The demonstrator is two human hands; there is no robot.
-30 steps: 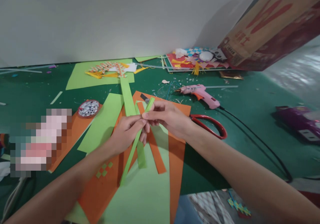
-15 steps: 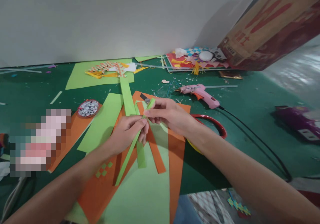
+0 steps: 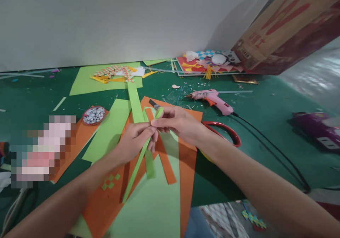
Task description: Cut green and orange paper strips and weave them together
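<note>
Both hands meet over a pile of orange paper [image 3: 187,167] and green paper [image 3: 148,209] on the green table. My left hand [image 3: 136,140] pinches a long narrow green paper strip [image 3: 135,172] near its upper end. My right hand [image 3: 179,123] pinches the same strip's top end, which pokes out above the fingers. The strip slants down to the left, its free lower end hanging over the orange sheet. Loose green and orange strips [image 3: 166,165] lie just under the hands.
Red-handled scissors [image 3: 225,133] lie right of my right hand. A pink glue gun [image 3: 212,100] with a black cord [image 3: 278,156] is behind them. A round tin of googly eyes [image 3: 94,115] sits left. A cardboard box [image 3: 287,32] and finished woven crafts [image 3: 209,62] stand at the back.
The strip's lower end has swung slightly left between the frames. My right hand lifted a little and came back down to the left fingertips. Both hands have kept their pinch.
</note>
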